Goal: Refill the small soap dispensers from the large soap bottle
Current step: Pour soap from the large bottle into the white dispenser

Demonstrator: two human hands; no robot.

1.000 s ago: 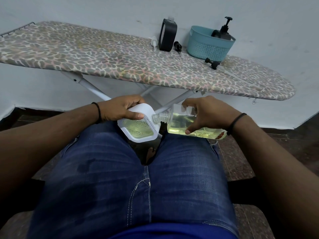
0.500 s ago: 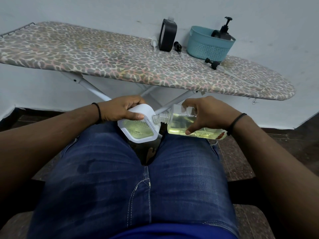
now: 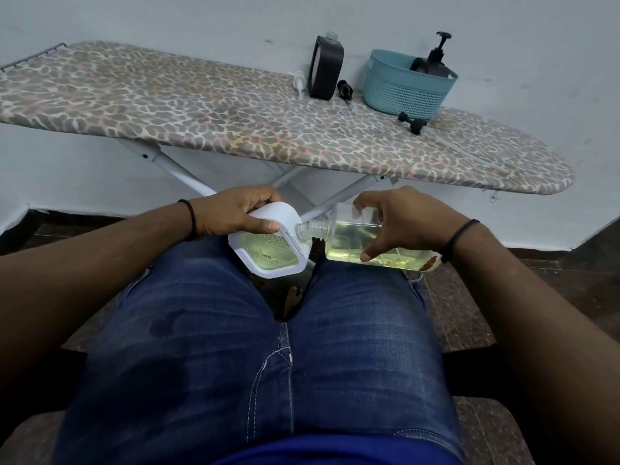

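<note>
Above my knees, my left hand (image 3: 231, 213) grips a white soap dispenser (image 3: 268, 243) with a clear window showing yellow-green liquid inside. My right hand (image 3: 399, 219) holds the large clear soap bottle (image 3: 362, 241) on its side, half full of pale yellow soap. The bottle's open threaded neck (image 3: 307, 229) touches the dispenser's right edge. On the ironing board (image 3: 201, 109) stands an uncapped black dispenser bottle (image 3: 325, 72). A black pump bottle (image 3: 436, 62) sits in the teal basket (image 3: 406, 88).
A white pump head (image 3: 298, 82), a black pump head (image 3: 345, 88) and a black cap piece (image 3: 412, 122) lie loose on the board near the basket. The board's white legs (image 3: 177, 172) cross just beyond my hands. My jeans-clad thighs fill the foreground.
</note>
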